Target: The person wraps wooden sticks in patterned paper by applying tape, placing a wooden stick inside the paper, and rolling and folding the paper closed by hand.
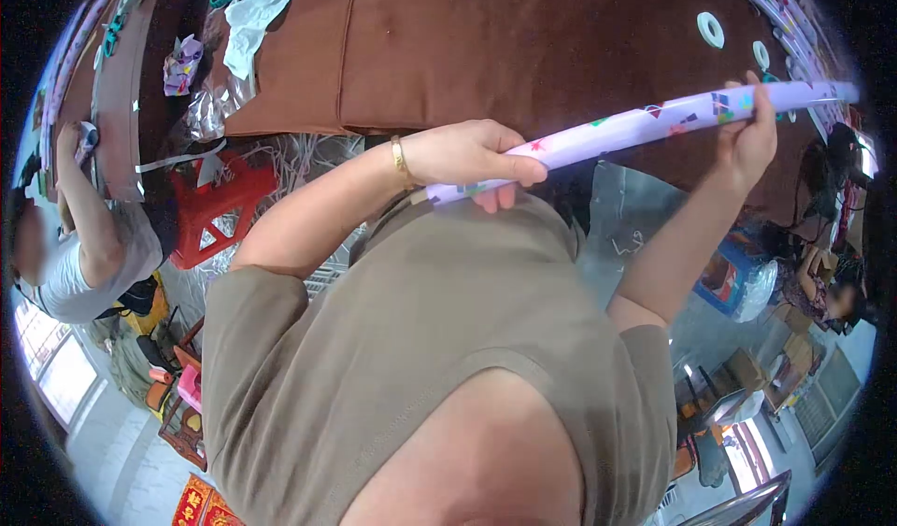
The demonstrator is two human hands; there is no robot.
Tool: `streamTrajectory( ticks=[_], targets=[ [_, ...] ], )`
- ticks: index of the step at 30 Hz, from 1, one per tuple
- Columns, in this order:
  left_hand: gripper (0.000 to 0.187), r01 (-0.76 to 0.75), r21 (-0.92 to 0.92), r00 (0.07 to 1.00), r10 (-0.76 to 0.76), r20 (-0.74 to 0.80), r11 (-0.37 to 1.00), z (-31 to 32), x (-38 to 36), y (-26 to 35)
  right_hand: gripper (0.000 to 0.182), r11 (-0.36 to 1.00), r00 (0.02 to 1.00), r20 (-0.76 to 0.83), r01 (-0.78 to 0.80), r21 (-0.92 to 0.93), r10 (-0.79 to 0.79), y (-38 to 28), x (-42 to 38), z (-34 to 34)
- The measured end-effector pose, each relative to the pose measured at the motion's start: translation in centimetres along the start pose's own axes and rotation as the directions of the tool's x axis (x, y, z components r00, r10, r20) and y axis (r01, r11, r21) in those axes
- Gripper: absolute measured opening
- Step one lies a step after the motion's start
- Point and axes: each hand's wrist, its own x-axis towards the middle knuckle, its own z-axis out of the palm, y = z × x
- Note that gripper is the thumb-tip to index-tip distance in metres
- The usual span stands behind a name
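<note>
A long, glossy lilac roll of patterned sheet (635, 126), printed with small coloured shapes, extends across the front of my body, rising to the right. My left hand (481, 160), with a bracelet at its wrist, is closed round the roll near its left end, thumb on top. Toward the other end, my right hand (750, 141) grips the roll from below, its fingers reaching up around it. The roll's far right tip looks blurred. Beyond both hands lies a brown-covered table (467, 49).
White tape rolls (710, 30) lie at the table's right. Crumpled clear plastic (215, 107), a white cloth (252, 23) and a patterned lilac piece (183, 65) are at left. A red stool (220, 204) stands below the table edge. A co-worker (103, 246) works at left; another person (822, 288) is at right.
</note>
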Motion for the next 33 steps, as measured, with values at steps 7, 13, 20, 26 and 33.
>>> streamTrajectory(
  ticks=[7, 13, 20, 26, 33],
  targets=[
    [0.049, 0.023, -0.017, 1.000, -0.023, 0.004, 1.000, 0.0, -0.3, -0.5, 0.037, 1.000, 1.000, -0.016, 0.009, -0.029, -0.010, -0.5, -0.3, -0.7],
    [0.048, 0.000, -0.040, 0.999, 0.002, 0.053, 0.999, 0.0, -0.6, -0.6, 0.036, 1.000, 0.999, -0.028, 0.021, -0.016, -0.021, -0.6, -0.3, -0.7],
    [0.043, 0.035, -0.094, 0.998, -0.029, 0.058, 0.995, 0.2, -0.9, -0.5, 0.035, 1.000, 0.998, -0.050, 0.026, -0.003, -0.026, -0.5, 0.1, -0.6],
    [0.039, 0.005, -0.136, 0.998, 0.003, 0.064, 0.991, 0.9, -0.9, -0.7, 0.034, 1.000, 0.999, -0.038, 0.030, -0.002, -0.030, -0.3, 0.3, -0.7],
    [0.042, -0.035, -0.097, 0.998, 0.039, 0.047, 0.995, 1.7, -1.2, -1.2, 0.033, 1.000, 1.000, 0.010, -0.014, 0.020, 0.014, 0.5, 0.9, -2.0]
  ],
)
